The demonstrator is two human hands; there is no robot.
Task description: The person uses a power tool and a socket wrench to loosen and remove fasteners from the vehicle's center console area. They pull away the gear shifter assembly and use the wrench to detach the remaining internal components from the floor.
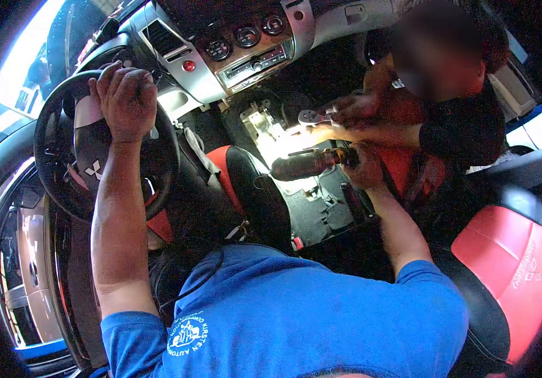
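Note:
My left hand lies over the upper rim of the steering wheel, its fingers curled around it. In my right hand is a dark, barrel-shaped power tool with yellow parts near my fingers; its exact kind is hard to make out. The tool points left over the centre console, just below a brightly lit metal bracket. Close above it, a co-worker's hand is at a ratchet beside the lit spot.
A co-worker leans in from the passenger side. The dashboard with its radio spans the top. A black-and-red seat stands left of the opened console; a red seat back is at right.

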